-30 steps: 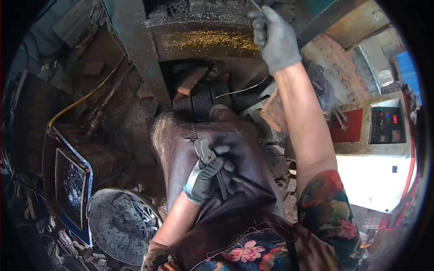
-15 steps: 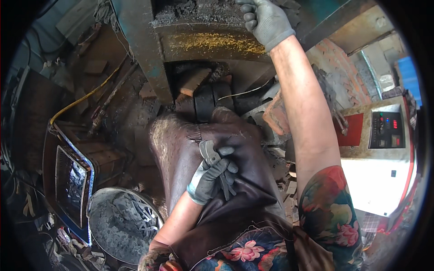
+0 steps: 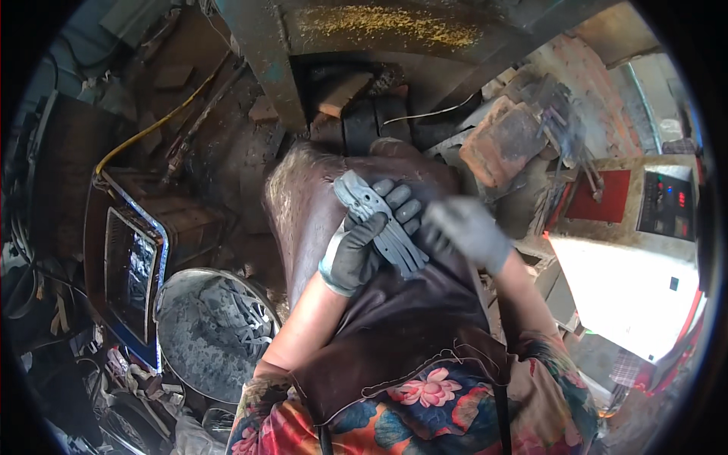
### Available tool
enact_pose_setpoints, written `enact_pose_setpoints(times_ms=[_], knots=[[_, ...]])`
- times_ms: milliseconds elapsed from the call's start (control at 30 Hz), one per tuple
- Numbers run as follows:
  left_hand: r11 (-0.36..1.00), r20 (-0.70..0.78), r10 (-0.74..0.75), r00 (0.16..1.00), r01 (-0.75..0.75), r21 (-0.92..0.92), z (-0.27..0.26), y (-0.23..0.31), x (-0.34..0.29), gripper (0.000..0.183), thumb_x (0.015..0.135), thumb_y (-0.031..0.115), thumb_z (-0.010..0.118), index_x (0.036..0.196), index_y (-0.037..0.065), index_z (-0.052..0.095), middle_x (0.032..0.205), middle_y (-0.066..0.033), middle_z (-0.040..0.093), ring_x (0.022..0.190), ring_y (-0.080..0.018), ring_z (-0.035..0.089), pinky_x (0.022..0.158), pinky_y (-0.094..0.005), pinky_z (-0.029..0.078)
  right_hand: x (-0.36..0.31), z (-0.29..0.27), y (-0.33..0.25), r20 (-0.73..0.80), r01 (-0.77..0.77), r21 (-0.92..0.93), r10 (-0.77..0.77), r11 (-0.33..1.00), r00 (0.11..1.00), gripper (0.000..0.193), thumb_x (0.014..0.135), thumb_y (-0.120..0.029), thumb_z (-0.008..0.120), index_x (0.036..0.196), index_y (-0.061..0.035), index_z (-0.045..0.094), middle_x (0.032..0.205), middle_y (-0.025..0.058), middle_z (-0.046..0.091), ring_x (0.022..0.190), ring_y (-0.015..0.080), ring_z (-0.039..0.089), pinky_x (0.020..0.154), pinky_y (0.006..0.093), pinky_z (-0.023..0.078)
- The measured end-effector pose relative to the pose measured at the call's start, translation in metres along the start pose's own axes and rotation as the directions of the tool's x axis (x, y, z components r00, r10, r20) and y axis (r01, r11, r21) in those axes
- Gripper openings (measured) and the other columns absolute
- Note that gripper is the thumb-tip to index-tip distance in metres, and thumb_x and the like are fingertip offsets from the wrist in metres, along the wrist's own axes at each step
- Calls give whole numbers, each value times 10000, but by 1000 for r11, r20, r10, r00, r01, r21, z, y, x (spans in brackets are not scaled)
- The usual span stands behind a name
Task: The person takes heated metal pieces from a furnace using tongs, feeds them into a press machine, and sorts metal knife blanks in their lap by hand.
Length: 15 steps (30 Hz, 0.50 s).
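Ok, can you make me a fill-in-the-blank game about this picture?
1. The metal pieces are held in the person's ____ hand.
2. The right hand wears a ____ glove.
3. The big flower on the front of the shirt is ____.
4. The plain square panel on the cabinet is ____.

Missing words: left; grey; pink; red.

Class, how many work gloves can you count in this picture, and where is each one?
2: one on the left hand, which holds grey metal pieces; one on the right hand, blurred, just right of them. Others may be hidden.
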<state>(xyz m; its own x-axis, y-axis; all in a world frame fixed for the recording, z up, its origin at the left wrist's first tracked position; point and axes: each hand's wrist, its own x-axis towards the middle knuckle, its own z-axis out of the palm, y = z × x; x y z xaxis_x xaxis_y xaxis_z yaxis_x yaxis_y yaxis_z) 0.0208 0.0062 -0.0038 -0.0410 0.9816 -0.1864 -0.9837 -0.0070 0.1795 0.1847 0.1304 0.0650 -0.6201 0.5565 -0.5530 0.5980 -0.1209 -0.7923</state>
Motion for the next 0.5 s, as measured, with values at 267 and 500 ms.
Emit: enact_pose_setpoints(times_ms=[267, 500], knots=[[979, -115, 150, 982, -131, 155, -4, -11, -5, 588, 897, 126, 638, 1413, 121, 357, 1343, -110, 498, 1219, -328, 515, 1032, -513, 432, -18, 36, 19, -39, 329, -577, -427, 748, 903, 303, 879, -374, 589, 899, -78, 649, 772, 148, 665, 731, 347, 648, 673, 441, 507], [967, -152, 106, 983, -67, 247, 6, -16, -2, 393, 877, 136, 685, 1234, 151, 522, 1164, -59, 582, 1058, -272, 594, 891, -447, 538, -31, 17, 25, 35, 373, -646, -463, 666, 886, 342, 900, -405, 534, 903, -86, 659, 771, 152, 657, 715, 352, 644, 684, 475, 503]])
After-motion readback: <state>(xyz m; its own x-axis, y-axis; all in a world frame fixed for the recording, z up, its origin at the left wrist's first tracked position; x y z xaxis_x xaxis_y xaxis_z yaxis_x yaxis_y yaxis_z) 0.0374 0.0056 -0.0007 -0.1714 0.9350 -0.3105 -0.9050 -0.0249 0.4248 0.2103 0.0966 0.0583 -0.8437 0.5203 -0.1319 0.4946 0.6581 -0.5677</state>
